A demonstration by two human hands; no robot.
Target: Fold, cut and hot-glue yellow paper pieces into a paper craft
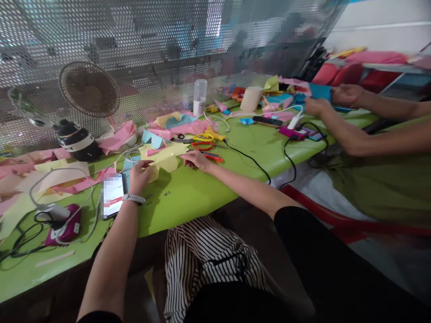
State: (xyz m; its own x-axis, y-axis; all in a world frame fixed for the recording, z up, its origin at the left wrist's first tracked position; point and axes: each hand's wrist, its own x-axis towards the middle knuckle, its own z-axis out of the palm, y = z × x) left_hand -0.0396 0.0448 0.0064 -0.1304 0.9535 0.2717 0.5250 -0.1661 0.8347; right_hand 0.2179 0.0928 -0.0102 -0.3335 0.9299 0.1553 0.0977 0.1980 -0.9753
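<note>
A pale yellow paper [169,164] lies between my two hands on the green table. My left hand [140,177], with a light band at the wrist, pinches its left side; the fingertips are partly hidden. At its right edge my right hand [195,160] has its fingers curled together, seemingly on the paper. Just behind the right hand are scissors with red handles [202,146], a yellow glue gun [209,135] and a red-handled tool [214,157]. A lit phone [113,195] leans beside my left wrist.
Pink, yellow and blue paper pieces [67,179] cover the table's back and left. A fan [90,89], black bottle [74,140], clear bottle [200,98] and purple power strips [63,226] stand around. Cables cross the green table [188,197]. At right, another person's hands [318,107] hold blue material.
</note>
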